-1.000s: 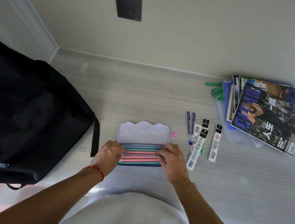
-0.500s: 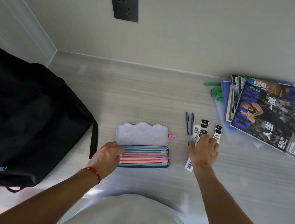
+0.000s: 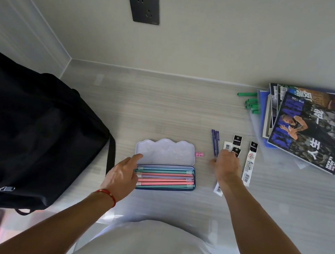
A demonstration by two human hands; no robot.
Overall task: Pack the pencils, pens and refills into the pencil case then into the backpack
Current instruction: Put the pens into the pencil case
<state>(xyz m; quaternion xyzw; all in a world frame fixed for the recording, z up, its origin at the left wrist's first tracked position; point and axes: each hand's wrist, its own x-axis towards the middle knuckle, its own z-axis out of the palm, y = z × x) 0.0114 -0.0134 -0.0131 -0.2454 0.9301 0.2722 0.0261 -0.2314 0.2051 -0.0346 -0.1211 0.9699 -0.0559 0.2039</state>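
Observation:
An open pencil case (image 3: 166,152) lies on the desk, its pale lid flipped back and its tray filled with several pink and teal pencils (image 3: 166,177). My left hand (image 3: 122,174) rests at the tray's left end, fingers spread, index finger touching the lid. To the right lie purple pens (image 3: 214,141) and flat refill packets (image 3: 249,163). My right hand (image 3: 226,165) is down over the lower ends of the pens and the leftmost packets, fingers curled; what it grips is hidden. A black backpack (image 3: 31,140) lies at the left.
A stack of magazines (image 3: 312,130) and several green markers (image 3: 250,100) sit at the back right. A small pink piece (image 3: 199,154) lies by the case lid. The wall with a dark socket (image 3: 144,6) stands behind.
My right hand left the pencil case and moved right onto the pens and refill packets. My left hand slid up to the case's left end.

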